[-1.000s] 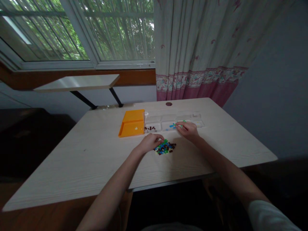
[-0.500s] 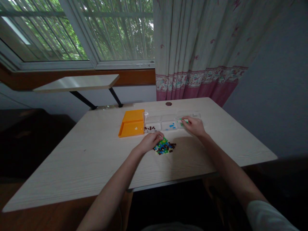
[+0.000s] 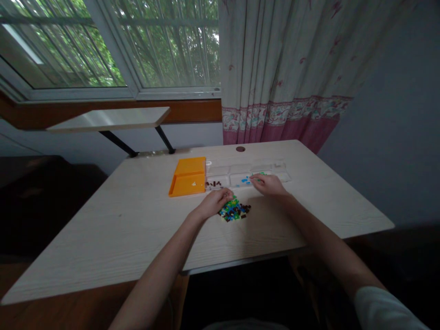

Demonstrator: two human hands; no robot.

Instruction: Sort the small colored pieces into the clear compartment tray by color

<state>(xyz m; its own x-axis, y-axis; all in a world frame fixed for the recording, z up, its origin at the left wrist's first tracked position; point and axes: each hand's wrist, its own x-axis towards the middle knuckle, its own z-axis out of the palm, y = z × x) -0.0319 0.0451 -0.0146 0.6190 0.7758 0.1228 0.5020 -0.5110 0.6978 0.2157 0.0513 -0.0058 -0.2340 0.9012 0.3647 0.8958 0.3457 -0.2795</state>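
Left hand (image 3: 215, 203) is leaning by the pile (image 3: 235, 210), right hand (image 3: 270, 184) over the clear box (image 3: 235, 179); can't tell if fingers (image 3: 256, 178) are gripping.

This looks like a room in a home. A flowered curtain (image 3: 275, 73) with a pink lower band hangs at upper centre-right, beside a barred window (image 3: 113, 50) at upper left, behind a pale, wood-grained counter (image 3: 113, 233).

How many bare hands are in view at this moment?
2: the left hand at the heap of small multicoloured pieces, and the right hand at the clear plastic compartmented tray. No others show.
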